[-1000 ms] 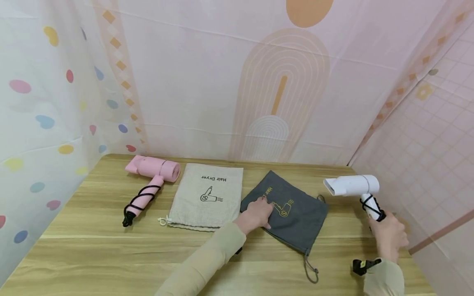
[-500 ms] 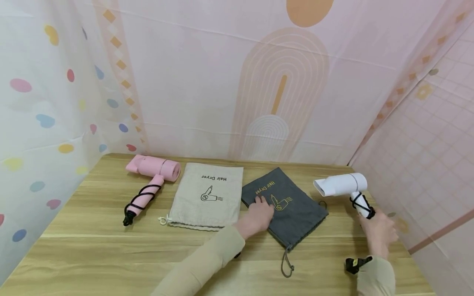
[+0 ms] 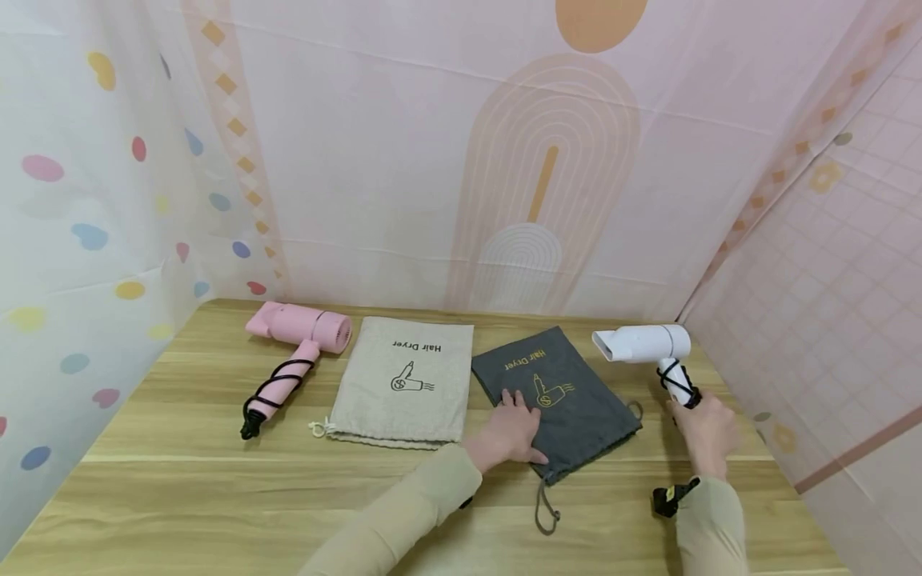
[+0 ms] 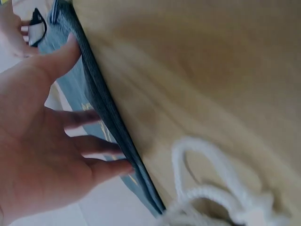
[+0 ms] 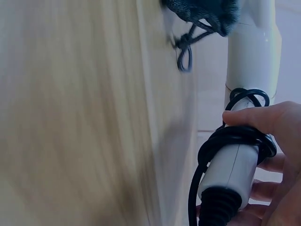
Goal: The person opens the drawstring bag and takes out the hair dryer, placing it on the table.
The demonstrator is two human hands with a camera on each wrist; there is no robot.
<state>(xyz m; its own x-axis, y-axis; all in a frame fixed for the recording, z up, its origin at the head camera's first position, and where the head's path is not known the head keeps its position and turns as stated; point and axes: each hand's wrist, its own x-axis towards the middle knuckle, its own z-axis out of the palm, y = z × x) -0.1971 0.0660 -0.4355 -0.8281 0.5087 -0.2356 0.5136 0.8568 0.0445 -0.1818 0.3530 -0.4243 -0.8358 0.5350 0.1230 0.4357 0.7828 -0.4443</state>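
Note:
My left hand (image 3: 510,428) rests on a dark grey drawstring bag (image 3: 587,424), its fingers spread over the bag's left side. Up close in the left wrist view, thumb and fingertips touch the bag near one edge (image 4: 106,103). The bag lies flat, with gold "Hair Dryer" lettering and a dryer drawing; a cord loop (image 3: 546,512) trails from its near corner. On the right, my right hand (image 3: 707,432) grips a white hair dryer (image 3: 644,342) by its handle (image 5: 230,169), which has black cord wound round it. The dryer's nozzle points left, towards the bag.
A beige drawstring bag (image 3: 418,344) with the same print lies left of the grey one. Further left is a pink hair dryer (image 3: 302,326) with a cord-wrapped handle. Patterned curtains (image 3: 389,160) enclose the wooden table (image 3: 180,496) at the back and sides.
My right hand has carried the white hair dryer left, nearer the grey bag. Under my left hand the grey bag has turned clockwise, its near cord shifting left.

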